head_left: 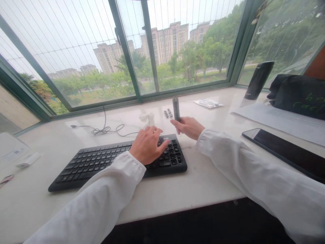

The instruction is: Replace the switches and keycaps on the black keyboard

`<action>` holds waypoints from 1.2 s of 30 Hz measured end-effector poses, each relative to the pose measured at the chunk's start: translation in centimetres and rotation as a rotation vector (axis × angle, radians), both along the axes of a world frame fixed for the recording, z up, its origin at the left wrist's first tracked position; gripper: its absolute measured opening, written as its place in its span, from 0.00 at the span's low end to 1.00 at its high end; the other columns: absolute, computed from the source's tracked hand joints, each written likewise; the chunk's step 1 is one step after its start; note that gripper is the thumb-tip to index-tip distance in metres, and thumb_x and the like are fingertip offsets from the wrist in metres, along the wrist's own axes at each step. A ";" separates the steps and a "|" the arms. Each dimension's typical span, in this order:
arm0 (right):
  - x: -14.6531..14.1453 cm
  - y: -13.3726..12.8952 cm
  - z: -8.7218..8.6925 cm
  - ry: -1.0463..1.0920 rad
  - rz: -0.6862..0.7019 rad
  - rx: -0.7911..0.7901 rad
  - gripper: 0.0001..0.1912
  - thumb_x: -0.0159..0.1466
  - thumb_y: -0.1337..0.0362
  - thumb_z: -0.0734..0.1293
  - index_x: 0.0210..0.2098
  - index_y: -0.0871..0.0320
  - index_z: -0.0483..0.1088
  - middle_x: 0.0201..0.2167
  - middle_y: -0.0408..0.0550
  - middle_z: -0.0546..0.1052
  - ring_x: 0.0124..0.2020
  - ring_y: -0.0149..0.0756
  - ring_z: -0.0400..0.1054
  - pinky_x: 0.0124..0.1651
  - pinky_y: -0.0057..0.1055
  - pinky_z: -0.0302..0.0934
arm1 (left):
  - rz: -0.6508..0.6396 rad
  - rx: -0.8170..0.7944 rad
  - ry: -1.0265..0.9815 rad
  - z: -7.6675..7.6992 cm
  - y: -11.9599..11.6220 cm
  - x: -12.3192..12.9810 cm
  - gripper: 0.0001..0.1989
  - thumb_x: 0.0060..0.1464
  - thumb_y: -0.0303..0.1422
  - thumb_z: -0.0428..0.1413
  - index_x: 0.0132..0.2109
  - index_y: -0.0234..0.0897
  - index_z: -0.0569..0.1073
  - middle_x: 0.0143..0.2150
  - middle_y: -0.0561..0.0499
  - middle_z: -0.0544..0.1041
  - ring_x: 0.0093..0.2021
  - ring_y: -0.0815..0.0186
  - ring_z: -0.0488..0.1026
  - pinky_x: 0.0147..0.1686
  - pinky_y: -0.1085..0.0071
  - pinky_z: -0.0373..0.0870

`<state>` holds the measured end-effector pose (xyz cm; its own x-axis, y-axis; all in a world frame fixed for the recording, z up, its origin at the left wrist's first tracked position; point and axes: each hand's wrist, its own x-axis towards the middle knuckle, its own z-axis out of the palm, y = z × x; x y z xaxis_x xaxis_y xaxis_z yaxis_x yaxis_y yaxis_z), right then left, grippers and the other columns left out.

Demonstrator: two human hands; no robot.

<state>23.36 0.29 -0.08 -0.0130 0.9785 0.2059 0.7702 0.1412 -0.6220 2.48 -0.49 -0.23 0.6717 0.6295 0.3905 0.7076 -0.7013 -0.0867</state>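
A white marble counter (208, 183) ran along green-framed windows (124, 51) strung with thin wires. Outside, trees (190, 61) and lawns spread below tall beige apartment buildings (167, 42). Pale, overcast daylight filled the glass, and a brown panel (318, 64) showed at the far right.

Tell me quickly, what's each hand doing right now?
Left hand: open, fingers spread over the keyboard.
Right hand: closed, holding a grey cylinder upright.
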 end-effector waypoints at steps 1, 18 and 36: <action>0.1 -0.1 0.1 0.040 0.040 -0.044 0.27 0.66 0.45 0.55 0.27 0.59 0.71 0.27 0.50 0.77 0.27 0.35 0.69 0.34 0.31 0.60 | 0.001 0.012 -0.007 0.0 0.0 -0.1 0.21 0.63 0.45 0.45 0.52 0.36 0.69 0.46 0.44 0.73 0.47 0.57 0.68 0.46 0.59 0.64; 1.6 -3.0 4.2 0.565 0.529 -0.150 0.30 0.52 0.42 0.70 0.45 0.58 0.69 0.33 0.51 0.76 0.27 0.34 0.66 0.27 0.31 0.58 | -0.056 0.058 -0.125 1.6 0.8 -0.8 0.14 0.66 0.38 0.44 0.41 0.35 0.71 0.37 0.48 0.76 0.40 0.61 0.68 0.39 0.65 0.62; -1.1 -2.1 -0.4 -0.166 0.322 0.373 0.22 0.59 0.43 0.64 0.28 0.57 0.71 0.19 0.43 0.68 0.20 0.30 0.58 0.28 0.30 0.55 | -0.010 0.038 -0.020 0.2 1.5 -1.4 0.25 0.65 0.47 0.40 0.45 0.34 0.75 0.41 0.42 0.75 0.44 0.56 0.69 0.41 0.61 0.63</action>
